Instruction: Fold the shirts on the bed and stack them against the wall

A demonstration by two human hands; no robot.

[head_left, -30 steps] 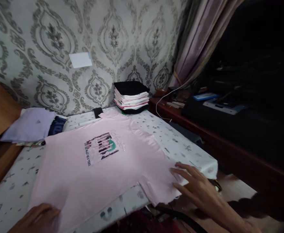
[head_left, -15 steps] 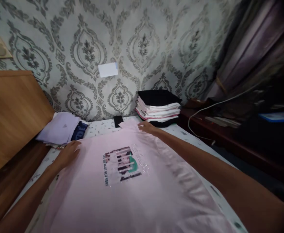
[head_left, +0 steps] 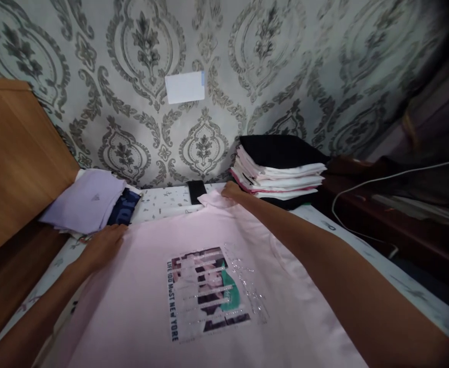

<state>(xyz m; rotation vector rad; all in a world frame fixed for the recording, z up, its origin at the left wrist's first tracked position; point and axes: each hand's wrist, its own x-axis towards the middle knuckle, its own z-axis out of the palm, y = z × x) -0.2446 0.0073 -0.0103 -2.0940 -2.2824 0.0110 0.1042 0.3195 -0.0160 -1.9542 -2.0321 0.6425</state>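
A pale pink T-shirt (head_left: 143,291) lies spread sideways across the bed, its collar towards the far right. Its printed picture has a green patch, and lettering runs down one side. At the shirt's far left corner, my left hand (head_left: 107,244) has its fingers closed on the edge of the fabric. My right hand (head_left: 231,191) pinches the shirt beside the collar, close to the stack of folded clothes (head_left: 285,179). The shirt's near end runs out of the bottom of the view.
Lilac and navy folded clothes (head_left: 88,199) lie beside the wooden headboard (head_left: 21,158). A black flat object, perhaps a phone (head_left: 196,192), rests near the patterned wall. A white cable (head_left: 362,181) loops over dark furniture on the right.
The view has moved closer and turned slightly. Both hands stay on the shirt; its right side now looks smoother, with fewer wrinkles, and the print appears larger.
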